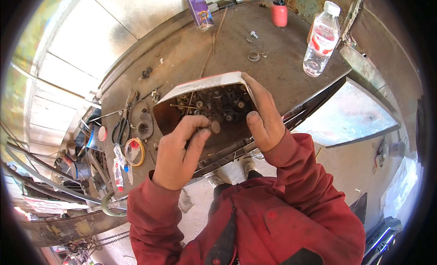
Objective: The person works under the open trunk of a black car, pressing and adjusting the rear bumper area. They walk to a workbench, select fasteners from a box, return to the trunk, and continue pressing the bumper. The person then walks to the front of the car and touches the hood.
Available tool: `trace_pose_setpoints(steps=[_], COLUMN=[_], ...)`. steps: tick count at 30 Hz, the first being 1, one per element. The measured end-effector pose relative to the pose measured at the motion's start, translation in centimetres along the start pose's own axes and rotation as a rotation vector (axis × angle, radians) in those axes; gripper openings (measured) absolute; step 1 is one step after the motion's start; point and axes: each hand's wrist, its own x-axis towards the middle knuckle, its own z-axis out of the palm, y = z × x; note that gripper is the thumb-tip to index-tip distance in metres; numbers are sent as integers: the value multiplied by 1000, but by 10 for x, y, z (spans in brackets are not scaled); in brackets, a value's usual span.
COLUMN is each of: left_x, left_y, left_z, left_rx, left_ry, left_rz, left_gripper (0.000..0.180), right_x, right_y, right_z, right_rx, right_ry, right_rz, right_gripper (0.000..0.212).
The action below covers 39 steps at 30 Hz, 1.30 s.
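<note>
A cardboard box [210,81], white outside and brown inside, is tilted toward me at the table's near edge. Dark bolts and other small hardware [221,102] lie in it. My right hand [264,117] grips the box's right side, fingers behind the wall and thumb toward me. Over the box's near side, my left hand [184,149] pinches a small metal piece with a round, flat head [215,127] between thumb and forefinger. The rest of that piece is hidden by the fingers, so I cannot tell whether it has a shank.
Left of the box lie black-handled scissors [122,128], a tape roll [135,152] and a white tube [118,169]. A water bottle [321,41], a red canister [279,13] and a purple can [200,10] stand farther back. Metal rings [254,56] lie on the brown table [182,51].
</note>
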Motion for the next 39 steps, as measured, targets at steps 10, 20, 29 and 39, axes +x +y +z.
trace_pose_setpoints(steps=[10, 20, 29, 39], left_x=[-21, -32, -43, -58], left_y=[0, 1, 1, -7], left_z=[1, 5, 1, -6], left_rx=[-422, 117, 309, 223], left_ry=[-11, 227, 331, 351], left_rz=[-75, 142, 305, 248], left_gripper=[18, 24, 28, 27], right_x=[-1, -6, 0, -4], right_y=[2, 1, 8, 7], right_z=[1, 4, 8, 8], right_rx=[-23, 0, 54, 56], right_ry=[3, 24, 19, 0], right_rz=[-25, -27, 47, 27], right_gripper=[71, 69, 68, 70])
